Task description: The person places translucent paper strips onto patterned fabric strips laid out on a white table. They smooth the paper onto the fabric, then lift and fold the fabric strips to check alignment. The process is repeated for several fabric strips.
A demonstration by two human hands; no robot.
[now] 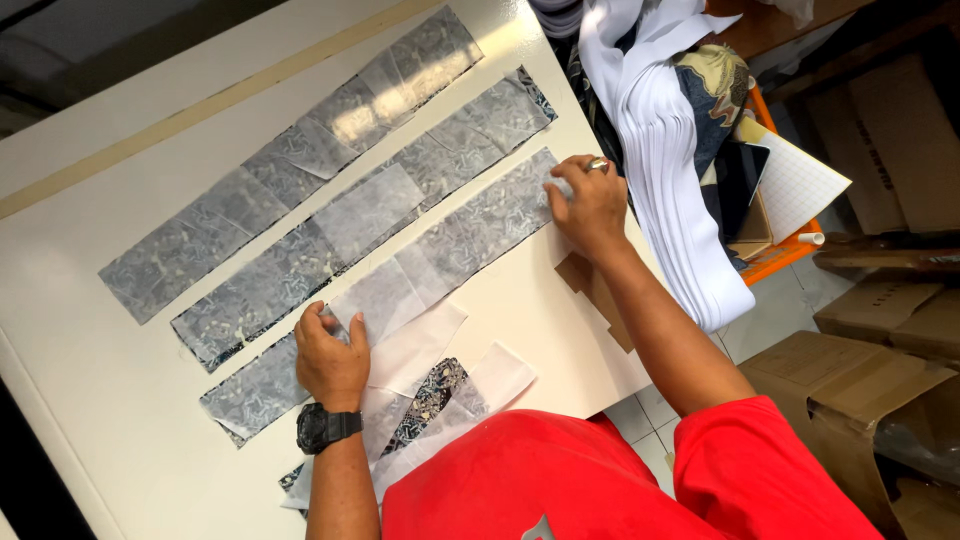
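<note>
Both hands, left hand (pixel 330 362) and right hand (pixel 590 205), are pressing flat-fingered, gripping nothing, on the nearest long grey patterned fabric strip (pixel 430 262) lying on the white counter (pixel 120 400); it looks light, limp, best pinched at the ends.

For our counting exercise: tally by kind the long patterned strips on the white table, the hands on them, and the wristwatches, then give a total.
Strips: 3 (far, middle, near)
Hands: 2 (left hand, right hand)
Watches: 1 (watch)
Total: 6
</note>
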